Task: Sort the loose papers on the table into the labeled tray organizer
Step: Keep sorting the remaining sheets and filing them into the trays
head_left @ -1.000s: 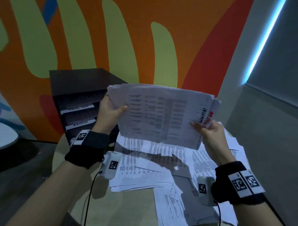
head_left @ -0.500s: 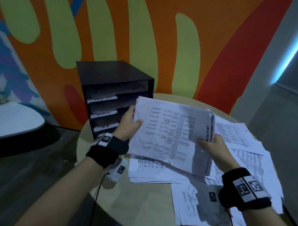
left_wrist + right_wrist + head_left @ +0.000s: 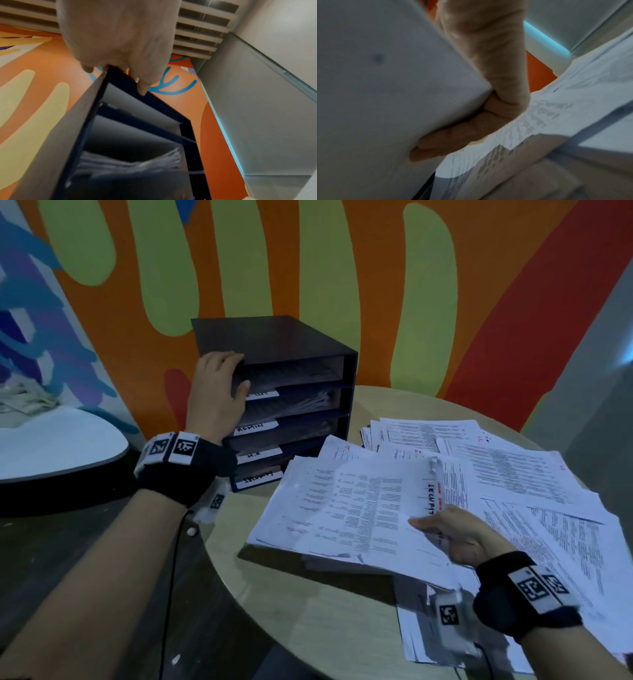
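Observation:
A black tray organizer (image 3: 281, 344) with several labeled shelves stands at the back left of the round table. My left hand (image 3: 215, 392) grips its top left front corner, fingers curled over the top edge (image 3: 120, 70). My right hand (image 3: 452, 529) pinches the right edge of a thick stack of printed papers (image 3: 349, 508), thumb on top, fingers underneath (image 3: 447, 143). The stack hangs low over the table in front of the organizer. The middle shelves hold papers (image 3: 130, 162).
Loose printed sheets (image 3: 513, 474) cover the right half of the table (image 3: 308, 618), some under my right wrist. A white rounded surface (image 3: 58, 443) lies off to the left. The painted wall stands close behind the organizer.
My left hand let go of the stack and moved to the organizer's top corner. The right hand alone lowered the stack toward the table. The view turned left and down.

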The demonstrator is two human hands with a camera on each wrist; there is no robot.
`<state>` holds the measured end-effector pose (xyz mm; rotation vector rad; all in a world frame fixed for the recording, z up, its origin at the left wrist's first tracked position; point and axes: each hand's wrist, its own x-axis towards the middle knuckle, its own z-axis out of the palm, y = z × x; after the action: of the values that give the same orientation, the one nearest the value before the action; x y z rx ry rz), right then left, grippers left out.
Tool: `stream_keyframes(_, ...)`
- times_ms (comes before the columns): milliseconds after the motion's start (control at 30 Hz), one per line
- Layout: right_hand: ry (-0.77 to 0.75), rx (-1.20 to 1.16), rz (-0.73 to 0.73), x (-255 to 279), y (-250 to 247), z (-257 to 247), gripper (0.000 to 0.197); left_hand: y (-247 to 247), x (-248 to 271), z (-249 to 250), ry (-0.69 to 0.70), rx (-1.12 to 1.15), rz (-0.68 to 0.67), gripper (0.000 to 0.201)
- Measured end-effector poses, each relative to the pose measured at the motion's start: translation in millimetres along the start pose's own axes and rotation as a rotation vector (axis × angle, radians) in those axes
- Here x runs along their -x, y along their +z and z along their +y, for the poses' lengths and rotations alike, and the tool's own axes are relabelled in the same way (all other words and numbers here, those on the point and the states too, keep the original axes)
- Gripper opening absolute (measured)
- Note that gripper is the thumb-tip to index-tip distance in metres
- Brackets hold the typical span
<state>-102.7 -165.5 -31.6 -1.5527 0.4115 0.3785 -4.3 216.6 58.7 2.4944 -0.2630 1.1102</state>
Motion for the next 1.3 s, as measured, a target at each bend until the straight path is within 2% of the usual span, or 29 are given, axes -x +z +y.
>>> stream_keyframes(133,0.048,-0.034,-0.036,-13,25,-5,0.027,6,6,-6,0.047,0.098,0.097,0.038)
stream_keyframes(267,0.082,-0.108,-0.032,-21,51,-11,0.014,11,7,-5,0.027,0.118,0.149,0.038)
stream_keyframes(500,0.134,-0.229,0.141,-50,91,4,0.046,15,8,-2,-0.001,0.142,0.201,0.036)
stream_keyframes(600,0.136,-0.252,0.18,-50,104,1,0.052,14,9,-5,0.018,0.148,0.2,0.037)
stream_keyframes(700,0.094,-0.281,0.246,-55,104,-3,0.045,13,9,-5,0.024,0.156,0.196,0.039)
stream_keyframes(833,0.128,-0.34,0.269,-65,113,3,0.022,15,10,-5,0.011,0.162,0.218,0.04)
stream_keyframes(967,0.104,-0.362,0.195,-78,141,5,0.06,17,9,-2,-0.015,0.175,0.249,0.041)
stream_keyframes(1033,0.106,-0.385,0.21,-76,152,-1,0.051,18,9,-2,-0.008,0.179,0.254,0.042)
stream_keyframes(1100,0.085,-0.386,0.2,-82,164,-9,0.024,18,9,-4,0.007,0.179,0.249,0.043)
stream_keyframes(1200,0.114,-0.161,0.174,-90,186,-23,0.028,17,9,-6,0.017,0.171,0.245,0.044)
stream_keyframes(1300,0.164,0.024,0.006,-93,209,-35,0.025,17,9,-5,0.021,0.177,0.253,0.044)
